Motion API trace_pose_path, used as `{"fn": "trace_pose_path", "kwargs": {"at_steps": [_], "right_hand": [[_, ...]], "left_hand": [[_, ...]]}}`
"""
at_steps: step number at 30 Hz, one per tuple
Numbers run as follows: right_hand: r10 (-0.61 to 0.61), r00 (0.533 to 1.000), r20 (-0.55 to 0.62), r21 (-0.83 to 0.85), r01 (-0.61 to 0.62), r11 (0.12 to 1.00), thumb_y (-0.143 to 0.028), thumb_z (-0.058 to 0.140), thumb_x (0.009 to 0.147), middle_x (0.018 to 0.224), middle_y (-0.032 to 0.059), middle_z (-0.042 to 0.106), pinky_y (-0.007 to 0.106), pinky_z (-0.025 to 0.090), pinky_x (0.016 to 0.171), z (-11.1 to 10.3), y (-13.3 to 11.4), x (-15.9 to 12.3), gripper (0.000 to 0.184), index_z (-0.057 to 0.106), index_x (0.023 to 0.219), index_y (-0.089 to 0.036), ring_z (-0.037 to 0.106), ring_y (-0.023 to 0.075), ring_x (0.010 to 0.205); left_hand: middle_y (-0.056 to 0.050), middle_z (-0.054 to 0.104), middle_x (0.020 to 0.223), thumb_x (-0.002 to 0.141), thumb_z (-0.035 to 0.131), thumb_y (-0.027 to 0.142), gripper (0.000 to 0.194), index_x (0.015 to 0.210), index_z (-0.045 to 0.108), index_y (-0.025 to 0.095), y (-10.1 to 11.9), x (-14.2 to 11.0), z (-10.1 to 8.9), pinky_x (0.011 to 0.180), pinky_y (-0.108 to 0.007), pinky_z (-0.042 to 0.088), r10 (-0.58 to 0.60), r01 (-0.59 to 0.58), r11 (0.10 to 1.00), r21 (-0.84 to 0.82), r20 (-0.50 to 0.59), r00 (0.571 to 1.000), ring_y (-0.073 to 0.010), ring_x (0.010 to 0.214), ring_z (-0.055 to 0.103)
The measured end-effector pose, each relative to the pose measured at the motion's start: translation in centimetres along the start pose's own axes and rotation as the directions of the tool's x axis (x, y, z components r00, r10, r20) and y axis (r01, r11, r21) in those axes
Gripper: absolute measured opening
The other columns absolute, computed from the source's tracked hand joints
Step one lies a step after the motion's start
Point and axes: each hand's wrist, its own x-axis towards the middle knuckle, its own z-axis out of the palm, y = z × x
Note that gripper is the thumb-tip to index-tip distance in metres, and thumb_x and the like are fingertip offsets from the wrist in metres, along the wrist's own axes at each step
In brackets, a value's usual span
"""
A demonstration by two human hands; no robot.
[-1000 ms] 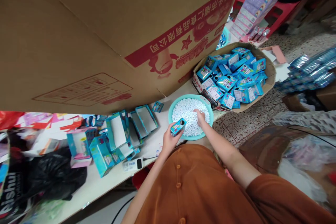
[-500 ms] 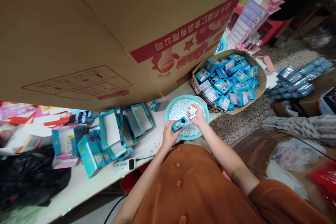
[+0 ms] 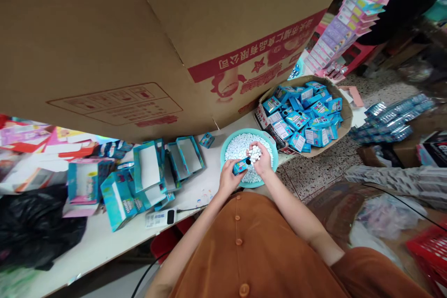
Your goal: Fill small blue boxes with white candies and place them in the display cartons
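Blue box (image 3: 240,166), white pellets (image 3: 254,153) close together over a basin (image 3: 222,152).
The left hand (image 3: 228,179) grips the box; at right, the right hand (image 3: 264,162) cups pellets beside its dark round opening, apparently a loading step calling for a narrow, steady trickle.

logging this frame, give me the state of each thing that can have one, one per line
left hand: closed on small blue cardboard box
right hand: cupped, full of white pellets
small blue cardboard box: held over basin, dark round opening showing
round turquoise plastic basin: uncovered, holding white pellets
big brown cardboard carton tray: topless, heaped with blue boxes
black plastic bag: crumpled
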Motion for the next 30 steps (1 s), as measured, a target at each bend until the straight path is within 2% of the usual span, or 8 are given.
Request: {"fn": "trace_pose_path", "kwargs": {"at_steps": [5, 11, 14, 19, 22, 26, 30], "right_hand": [[-0.062, 0.997, -0.034, 0.009, 0.062, 0.998, -0.033, 0.053, 0.077, 0.062, -0.0028, 0.054, 0.024, 0.044, 0.056, 0.3, 0.4, -0.3, 0.018, 0.054, 0.065, -0.02, 0.052, 0.0107, 0.056], [-0.174, 0.983, 0.053, -0.057, 0.177, 0.983, -0.04, 0.05, 0.081, 0.061, -0.0013, 0.052, 0.026, 0.045, 0.061, 0.7, 0.0, -0.7, 0.032, 0.052, 0.056, -0.02, 0.053, 0.0116, 0.057], [-0.167, 0.984, 0.06, -0.095, 0.172, 0.981, -0.042, 0.05, 0.081, 0.063, -0.0001, 0.055, 0.027, 0.046, 0.062, 0.6, -0.1, -0.8, 0.035, 0.053, 0.055, -0.019, 0.054, 0.0122, 0.059], [-0.107, 0.994, 0.005, -0.113, 0.107, 0.988, -0.041, 0.053, 0.078, 0.07, 0.0012, 0.061, 0.026, 0.047, 0.059, 0.2, 0.0, -0.6, 0.028, 0.063, 0.066, -0.019, 0.057, 0.0131, 0.062], [-0.094, 0.995, -0.014, -0.116, 0.092, 0.989, -0.039, 0.054, 0.077, 0.072, 0.0009, 0.063, 0.025, 0.047, 0.059, 0.3, -0.1, -0.7, 0.024, 0.064, 0.069, -0.019, 0.059, 0.0137, 0.065], [-0.147, 0.989, 0.011, -0.181, 0.146, 0.973, -0.037, 0.05, 0.078, 0.076, 0.0012, 0.063, 0.025, 0.048, 0.061, 0.5, -0.3, -0.9, 0.023, 0.064, 0.071, -0.019, 0.057, 0.013, 0.065], [-0.198, 0.979, 0.048, -0.236, 0.203, 0.95, -0.039, 0.048, 0.079, 0.066, 0.0011, 0.06, 0.026, 0.046, 0.059, 0.5, -0.4, -1.2, 0.027, 0.062, 0.067, -0.019, 0.053, 0.0127, 0.059]], "left_hand": [[-0.005, 0.057, 0.101, 0.073, 0.065, 0.03, 0.036, 0.108, 0.057, 0.025, 0.2, 0.1, -0.6, 0.085, -0.034, 0.043, 0.058, -0.059, 0.996, 0.07, 0.025, 0.998, -0.0211, 0.097, 0.054], [-0.006, 0.058, 0.1, 0.072, 0.066, 0.033, 0.037, 0.107, 0.057, 0.023, 0.1, 0.5, -0.3, 0.086, -0.034, 0.044, 0.032, -0.032, 0.999, 0.006, 0.016, 0.999, -0.0211, 0.097, 0.055], [-0.006, 0.058, 0.099, 0.072, 0.066, 0.034, 0.037, 0.106, 0.057, 0.022, 0.2, 0.4, -0.1, 0.085, -0.035, 0.044, 0.017, -0.017, 1.0, -0.011, -0.001, 1.0, -0.0213, 0.096, 0.056], [-0.006, 0.057, 0.101, 0.072, 0.065, 0.031, 0.037, 0.108, 0.057, 0.025, 0.4, 0.3, -0.2, 0.086, -0.036, 0.043, 0.078, -0.079, 0.995, 0.067, 0.019, 0.997, -0.0224, 0.098, 0.054], [-0.006, 0.059, 0.1, 0.071, 0.067, 0.032, 0.037, 0.105, 0.058, 0.023, 0.4, 0.5, -0.1, 0.086, -0.035, 0.044, 0.032, -0.032, 0.999, 0.001, 0.009, 0.999, -0.0219, 0.097, 0.056], [-0.006, 0.059, 0.099, 0.07, 0.068, 0.033, 0.039, 0.106, 0.058, 0.023, 0.4, 0.7, 0.0, 0.085, -0.035, 0.045, 0.031, -0.031, 0.999, -0.042, 0.013, 0.999, -0.0215, 0.096, 0.057], [-0.005, 0.06, 0.098, 0.069, 0.068, 0.035, 0.038, 0.103, 0.058, 0.022, 0.4, 0.7, 0.2, 0.084, -0.034, 0.045, 0.021, -0.021, 0.999, -0.047, 0.011, 1.0, -0.0213, 0.095, 0.057]]}}
